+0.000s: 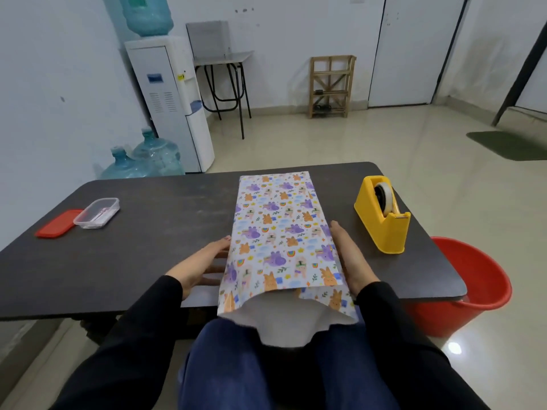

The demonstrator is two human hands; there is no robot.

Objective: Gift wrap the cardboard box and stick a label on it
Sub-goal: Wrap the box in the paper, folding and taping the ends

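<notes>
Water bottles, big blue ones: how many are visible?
3. The top bottle sits inverted on the dispenser; the left floor bottle and right floor bottle stand beside it. Others may be hidden.

The dark tabletop (165, 232) carried a long bundle of animal-print wrapping paper (281, 232) at its middle. The bundle ran from the far edge to the near one, where its open, white-lined end hung over. A yellow tape dispenser (383, 220) stood to its right. Well to the left lay a clear plastic container (97, 213), just beside a red lid (56, 224).
</notes>
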